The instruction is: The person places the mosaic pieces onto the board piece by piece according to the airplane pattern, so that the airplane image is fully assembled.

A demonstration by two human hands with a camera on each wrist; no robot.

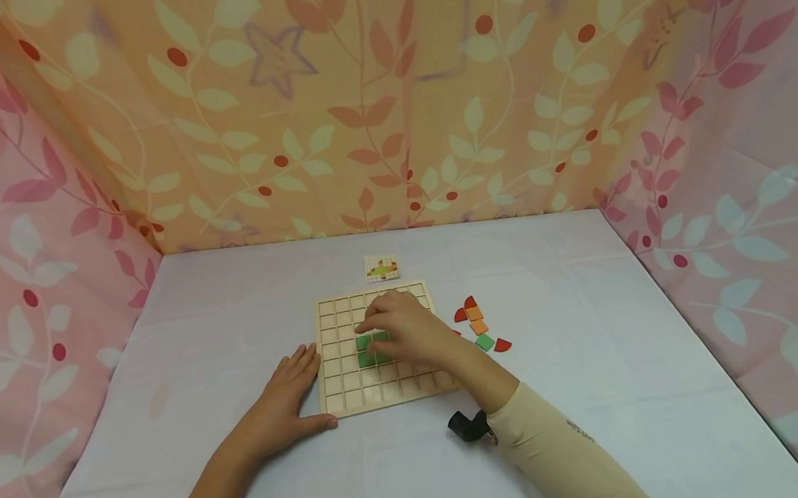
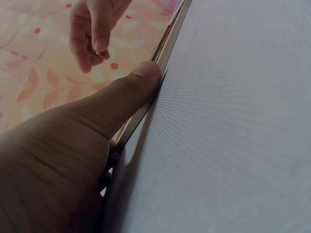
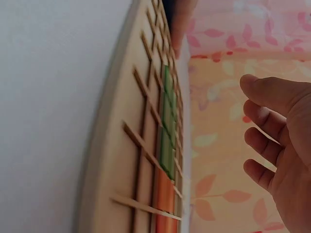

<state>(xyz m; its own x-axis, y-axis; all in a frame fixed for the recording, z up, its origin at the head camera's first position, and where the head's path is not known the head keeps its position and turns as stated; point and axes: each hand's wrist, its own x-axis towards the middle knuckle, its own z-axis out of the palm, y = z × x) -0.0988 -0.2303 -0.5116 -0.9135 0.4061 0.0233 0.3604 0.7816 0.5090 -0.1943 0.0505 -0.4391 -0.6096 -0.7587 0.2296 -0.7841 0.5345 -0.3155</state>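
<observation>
My left hand (image 1: pixel 286 404) rests at the left edge of a wooden grid board (image 1: pixel 344 390), its fingers along the side and the thumb at the near left corner. In the left wrist view that thumb (image 2: pixel 131 90) presses along the board's rim. Over the middle of the board hovers my right hand (image 1: pixel 407 330), fingers loosely bent with nothing between them in the right wrist view. Green square tiles (image 1: pixel 366 358) lie in the grid below it. Orange tiles (image 3: pixel 164 194) sit beside the green ones, hidden under the hand in the head view.
Right of the board lie loose pieces: red quarter-rounds (image 1: pixel 503 345), orange squares (image 1: pixel 479 327) and a green square (image 1: pixel 485 342). A small pattern card (image 1: pixel 382 268) lies beyond the board's far edge. Patterned cloth walls (image 1: pixel 372 123) enclose the white table (image 1: pixel 567 425).
</observation>
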